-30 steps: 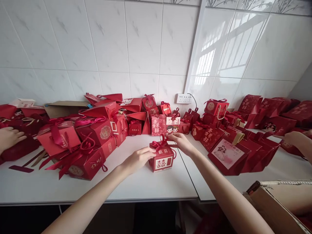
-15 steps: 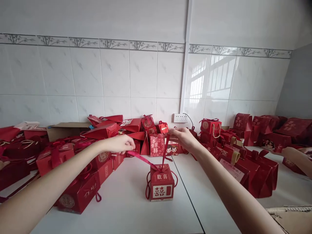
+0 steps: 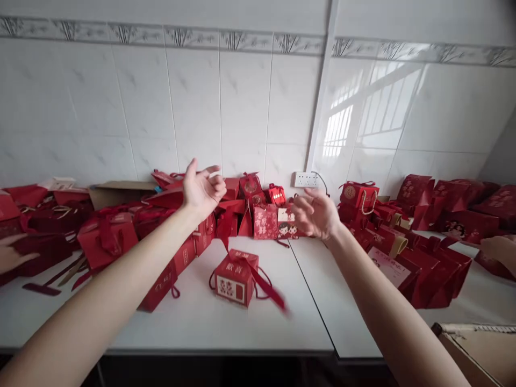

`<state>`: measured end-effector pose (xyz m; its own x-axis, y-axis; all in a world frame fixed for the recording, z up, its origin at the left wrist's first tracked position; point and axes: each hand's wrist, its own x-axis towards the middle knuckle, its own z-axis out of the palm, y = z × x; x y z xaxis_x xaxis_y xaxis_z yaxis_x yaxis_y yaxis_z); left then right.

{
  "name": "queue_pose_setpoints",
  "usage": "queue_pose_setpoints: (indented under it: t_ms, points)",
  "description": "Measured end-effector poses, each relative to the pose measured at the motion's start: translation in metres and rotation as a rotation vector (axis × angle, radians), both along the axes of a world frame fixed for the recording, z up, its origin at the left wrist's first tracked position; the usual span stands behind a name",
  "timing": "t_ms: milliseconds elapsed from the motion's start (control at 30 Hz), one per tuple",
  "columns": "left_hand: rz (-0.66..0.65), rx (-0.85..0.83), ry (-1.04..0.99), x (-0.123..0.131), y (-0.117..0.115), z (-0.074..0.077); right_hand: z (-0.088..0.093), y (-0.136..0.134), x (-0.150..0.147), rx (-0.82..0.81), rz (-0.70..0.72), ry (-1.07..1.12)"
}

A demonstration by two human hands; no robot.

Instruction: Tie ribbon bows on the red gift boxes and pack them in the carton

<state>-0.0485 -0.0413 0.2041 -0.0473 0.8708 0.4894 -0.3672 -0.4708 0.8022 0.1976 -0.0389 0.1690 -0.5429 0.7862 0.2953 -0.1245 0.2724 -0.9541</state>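
A small red gift box (image 3: 235, 279) with gold characters and a pale label stands turned at an angle on the white table (image 3: 193, 322). From its top a red ribbon (image 3: 269, 290) hangs loose, one end blurred on the right and the other rising at the back left. My left hand (image 3: 204, 188) is raised above and behind the box, palm up, its fingers apart and nothing in them. My right hand (image 3: 316, 214) is lifted to the right of the box, fingers spread and slightly blurred, also holding nothing. Neither hand touches the box.
Piled red boxes (image 3: 107, 236) line the left, with a cardboard flap (image 3: 121, 193) behind. Red bags (image 3: 423, 274) stand in a row on the right. Other people's hands show at the left edge (image 3: 14, 252) and right edge (image 3: 497, 251). A power strip (image 3: 308, 179) is on the wall.
Both hands have let go of the ribbon ends and opened. The left hand has risen. The box has turned and sits further left in view, and the ribbon has dropped loose. The view has shifted.
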Motion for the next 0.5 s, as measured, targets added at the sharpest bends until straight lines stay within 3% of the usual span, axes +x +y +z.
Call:
queue_pose_setpoints:
  t_ms: [100,200,300,400,500]
  points:
    - [0.124,-0.107,0.379,-0.008,0.0,-0.036,-0.024,0.007,-0.002,0.006,-0.059,-0.154]
    - [0.146,-0.218,0.824,-0.005,-0.011,-0.086,-0.057,0.016,-0.025,0.264,-0.119,-0.495]
    - [0.283,-0.129,1.251,0.003,-0.025,-0.127,-0.085,0.019,-0.052,0.466,-0.108,-0.627]
    - [0.409,-0.05,1.405,0.003,-0.031,-0.148,-0.098,0.019,-0.068,0.633,-0.084,-0.697]
    - [0.338,-0.047,1.421,-0.007,-0.028,-0.149,-0.1,0.013,-0.073,0.779,-0.108,-0.808]
